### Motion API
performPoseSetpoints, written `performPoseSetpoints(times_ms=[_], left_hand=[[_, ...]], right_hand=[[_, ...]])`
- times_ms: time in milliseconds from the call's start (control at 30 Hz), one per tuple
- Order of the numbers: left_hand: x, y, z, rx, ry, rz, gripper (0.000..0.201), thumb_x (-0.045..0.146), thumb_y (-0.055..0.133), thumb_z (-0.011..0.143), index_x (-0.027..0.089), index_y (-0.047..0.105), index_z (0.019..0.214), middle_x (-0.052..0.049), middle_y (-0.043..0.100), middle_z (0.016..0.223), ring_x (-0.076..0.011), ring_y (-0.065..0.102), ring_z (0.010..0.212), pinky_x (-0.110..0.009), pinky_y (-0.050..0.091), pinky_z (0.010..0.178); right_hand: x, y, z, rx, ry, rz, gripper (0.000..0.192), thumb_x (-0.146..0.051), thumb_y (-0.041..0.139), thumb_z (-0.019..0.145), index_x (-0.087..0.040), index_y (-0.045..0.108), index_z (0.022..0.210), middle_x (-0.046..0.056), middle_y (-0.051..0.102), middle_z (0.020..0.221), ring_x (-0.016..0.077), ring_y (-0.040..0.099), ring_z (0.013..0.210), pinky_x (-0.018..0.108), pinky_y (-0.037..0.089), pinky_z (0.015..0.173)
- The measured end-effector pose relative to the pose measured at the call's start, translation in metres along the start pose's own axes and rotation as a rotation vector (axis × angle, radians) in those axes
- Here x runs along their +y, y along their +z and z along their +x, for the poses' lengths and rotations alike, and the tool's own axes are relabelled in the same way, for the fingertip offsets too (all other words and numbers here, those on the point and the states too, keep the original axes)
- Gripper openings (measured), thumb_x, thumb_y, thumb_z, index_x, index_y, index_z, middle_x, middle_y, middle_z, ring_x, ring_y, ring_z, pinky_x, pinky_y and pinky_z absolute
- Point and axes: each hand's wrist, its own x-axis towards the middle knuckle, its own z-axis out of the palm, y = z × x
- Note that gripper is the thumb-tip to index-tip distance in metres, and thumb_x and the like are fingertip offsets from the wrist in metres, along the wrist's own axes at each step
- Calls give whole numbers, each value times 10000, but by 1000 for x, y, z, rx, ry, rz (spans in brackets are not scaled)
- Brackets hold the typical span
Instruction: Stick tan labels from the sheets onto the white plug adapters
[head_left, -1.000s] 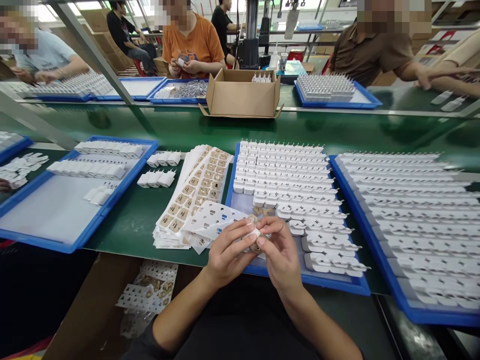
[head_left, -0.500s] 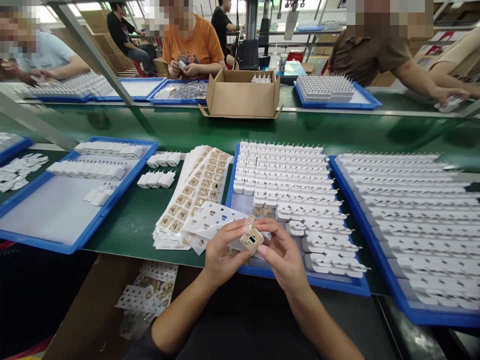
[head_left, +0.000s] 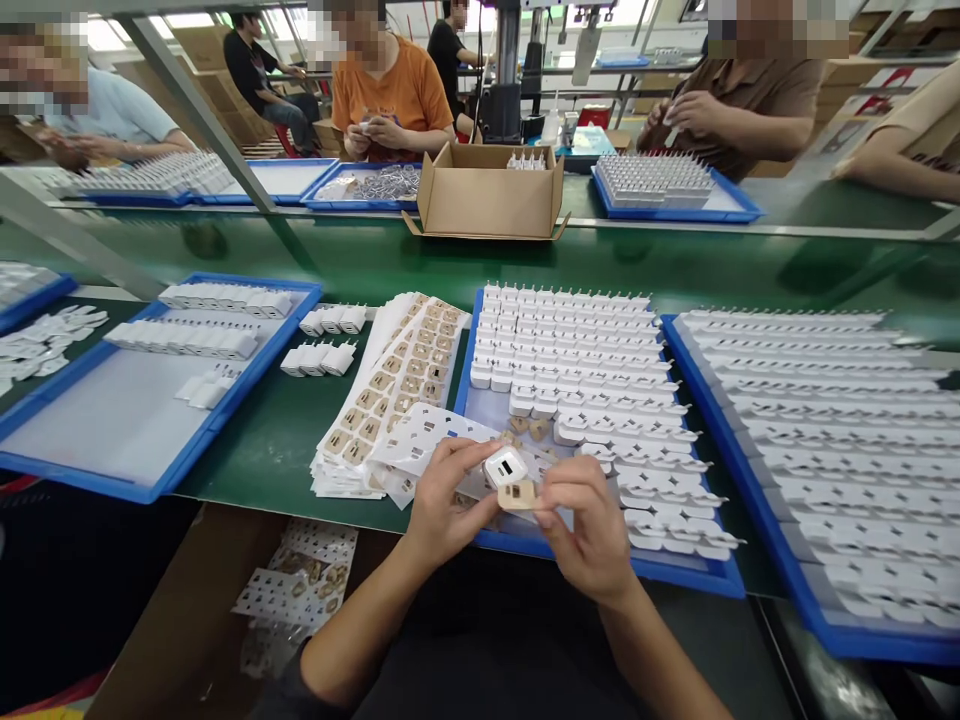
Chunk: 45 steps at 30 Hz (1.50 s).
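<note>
- Charger [head_left: 504, 466], a small white plastic block with rounded corners, is held in the left hand [head_left: 442, 500] just above the near edge of the middle blue tray [head_left: 600, 570]; its port face is turned up towards the camera.
- Tan sticker [head_left: 519, 494], a thin flat film with cut-out windows, is pinched between thumb and forefinger of the right hand [head_left: 589, 525]; it lies just below and to the right of the charger, touching or nearly touching its lower edge.
- Left fingers [head_left: 457, 462] are closed around the charger's left side; the right fingers are pressed together on the sticker.
- Neither hand is clearly nearer; both meet at the charger.
- Sticker sheets [head_left: 390, 385], glossy white backing with rows of tan labels, are fanned on the green surface [head_left: 285, 430] left of the hands.
- Rows of matching white chargers [head_left: 577, 340] with metal prongs fill the tray beyond the hands.
</note>
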Motion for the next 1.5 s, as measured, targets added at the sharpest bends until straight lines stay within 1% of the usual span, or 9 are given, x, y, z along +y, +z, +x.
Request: performPoseSetpoints(times_ms=[200, 433, 567, 733, 967, 1133, 1300, 1367, 1500], left_hand=[[-25, -28, -1, 239, -293, 4, 380, 270, 725, 851, 210, 632, 1215, -84, 723, 1103, -206, 706, 957, -315, 596, 841], [-105, -140, 4, 608, -598, 350, 462, 301, 707, 799, 202, 611, 1240, -110, 629, 1284, -241, 678, 1133, -342, 587, 954], [-156, -190, 0, 640, -720, 470, 423, 315, 741, 746, 170, 648, 1132, -119, 652, 1189, -260, 693, 1032, -409, 578, 955], [-178, -207, -6, 585, -788, 602, 381, 274, 751, 696, 174, 650, 1050, -104, 669, 1093, -322, 636, 1083, -526, 483, 1044], [-141, -173, 5, 465, -577, 687, 385, 357, 681, 825, 173, 639, 1161, -149, 635, 1275, -359, 496, 1314, -558, 287, 1200], [-75, -101, 26, -43, -230, 458, 266, 385, 640, 925, 241, 702, 1140, -90, 735, 1172, -325, 581, 1266, -518, 460, 1091], [-23, -30, 39, -500, 26, 351, 432, 307, 718, 894, 274, 632, 1317, -82, 679, 1342, -326, 460, 1434, -555, 348, 1196], [-16, -14, 48, -591, 40, 353, 492, 287, 736, 881, 262, 604, 1354, -91, 682, 1333, -329, 482, 1416, -557, 326, 1202], [-18, 0, 67, -726, -102, 344, 188, 343, 645, 954, 217, 730, 1064, -56, 779, 993, -267, 706, 1004, -431, 458, 1029]], right_hand=[[28, 5, -3, 13, 235, -417, 121, -230, 550, 1026, -205, 665, 1057, 53, 711, 911, 189, 668, 768, 293, 504, 680], [54, 10, -15, -156, 234, -637, 409, -397, 382, 1082, -179, 705, 1207, 65, 788, 1005, 187, 703, 638, 304, 511, 596], [51, 10, -13, -179, 259, -584, 423, -428, 381, 1069, -199, 729, 1141, 48, 791, 952, 173, 679, 568, 301, 515, 562], [48, 14, -10, -287, 282, -518, 389, -391, 393, 1049, -213, 720, 1157, 55, 785, 992, 182, 709, 643, 303, 558, 608], [58, 22, -23, -384, 272, -606, 342, -217, 449, 979, -210, 685, 1227, 75, 780, 1046, 218, 739, 722, 316, 570, 556], [59, 22, -21, -412, 306, -504, 311, -220, 515, 972, -210, 679, 1236, 72, 768, 1025, 227, 752, 804, 322, 600, 625], [53, 19, -16, -362, 420, -376, 297, -214, 524, 968, -195, 695, 1210, 76, 788, 1043, 220, 759, 771, 341, 609, 701], [48, 14, -14, -352, 469, -319, 287, -245, 529, 977, -196, 695, 1206, 60, 796, 980, 197, 735, 664, 318, 592, 642], [41, 5, -13, -337, 495, -244, 285, -302, 529, 993, -191, 674, 1212, 22, 768, 831, 163, 649, 520, 282, 539, 542]])
